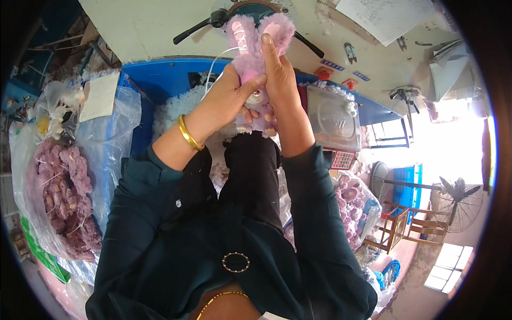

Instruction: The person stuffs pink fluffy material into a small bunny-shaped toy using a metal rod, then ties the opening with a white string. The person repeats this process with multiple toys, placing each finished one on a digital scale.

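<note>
Dark sleeves and a dark garment fill the near part of the view, with a gold bangle [189,134] on the left wrist. Farther out, a pink plush rabbit [255,64] is held up between both hands above the lap. The left hand [226,101] is clenched around its body from the left, thumb pressed to the front; the right hand [277,72] is wrapped along its right side, fingers reaching the ears. The toy looks plump, so stuffing is judged largely done, though any open seam is hidden. White fibre fill [178,109] lies in a blue bin [160,74] beyond. At left, a clear bag of pink plush skins [64,197] appears unfilled; a weighing scale [336,120] stands at right.
</note>
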The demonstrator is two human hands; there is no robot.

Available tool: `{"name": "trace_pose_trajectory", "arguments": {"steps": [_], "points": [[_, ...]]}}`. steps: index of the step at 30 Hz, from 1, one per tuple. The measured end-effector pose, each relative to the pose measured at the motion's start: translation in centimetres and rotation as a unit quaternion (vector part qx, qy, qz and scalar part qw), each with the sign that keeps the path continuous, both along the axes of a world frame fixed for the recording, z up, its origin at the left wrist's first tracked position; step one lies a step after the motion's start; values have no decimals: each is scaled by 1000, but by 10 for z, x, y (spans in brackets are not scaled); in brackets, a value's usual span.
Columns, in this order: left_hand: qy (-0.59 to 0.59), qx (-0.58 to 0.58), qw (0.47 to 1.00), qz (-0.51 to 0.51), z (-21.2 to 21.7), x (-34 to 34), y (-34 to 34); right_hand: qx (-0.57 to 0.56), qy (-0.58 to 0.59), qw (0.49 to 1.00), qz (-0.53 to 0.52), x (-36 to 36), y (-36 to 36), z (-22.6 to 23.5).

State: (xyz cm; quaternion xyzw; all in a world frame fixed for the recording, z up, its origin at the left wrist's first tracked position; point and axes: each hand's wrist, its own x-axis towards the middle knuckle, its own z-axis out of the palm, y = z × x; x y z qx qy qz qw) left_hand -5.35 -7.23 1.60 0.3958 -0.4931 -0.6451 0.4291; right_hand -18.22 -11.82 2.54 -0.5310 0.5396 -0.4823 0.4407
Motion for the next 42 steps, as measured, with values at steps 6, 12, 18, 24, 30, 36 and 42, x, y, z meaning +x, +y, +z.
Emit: {"name": "trace_pose_trajectory", "arguments": {"steps": [6,12,18,24,30,36,42], "points": [[-25,-33,999,-8,-8,2,25,7,-58,998,7,-2,32,-12],[-47,-58,997,18,-16,12,39,3,34,999,6,-3,49,-24],[-131,-131,982,32,-37,12,68,-162,103,969,156,-42,98,-57],[-359,-186,895,189,-94,133,103,-45,367,928,43,-131,141,-70],[-854,56,452,250,-161,378,169,70,413,898,-133,-275,134,-91],[-852,70,452,255,-217,468,231,188,233,925,-234,-343,50,-124],[-579,-10,729,364,-196,414,212,236,285,889,-271,-338,15,-119]]}}
